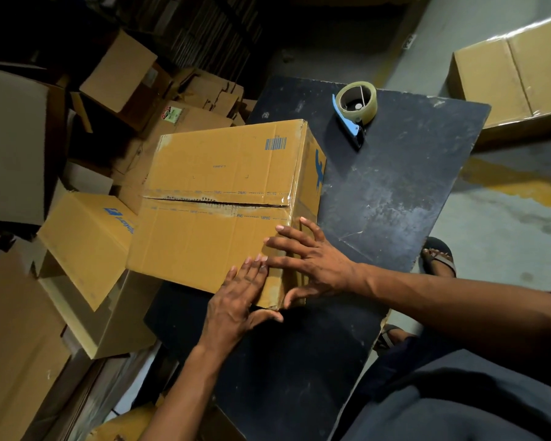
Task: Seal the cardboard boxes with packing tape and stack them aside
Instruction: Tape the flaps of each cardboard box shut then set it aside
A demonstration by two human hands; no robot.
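Note:
A brown cardboard box [213, 192] with blue print and a barcode lies on the dark table [395, 202], its left part hanging over the table's edge. Its two flaps meet at a seam across the middle, with clear tape showing at the seam's right end. My left hand [236, 300] lies flat on the box's near corner, thumb under the lower edge. My right hand [309, 259] presses with spread, straight fingers on the same corner, beside the left one. A tape dispenser [357, 106] with a clear roll and blue handle rests at the table's far end.
Many loose and flattened cardboard boxes [86, 237] crowd the floor on the left. A closed box [516, 78] wrapped in film sits on the floor at the upper right. My sandalled feet [439, 259] stand by the table's right edge, on grey concrete with a yellow stripe.

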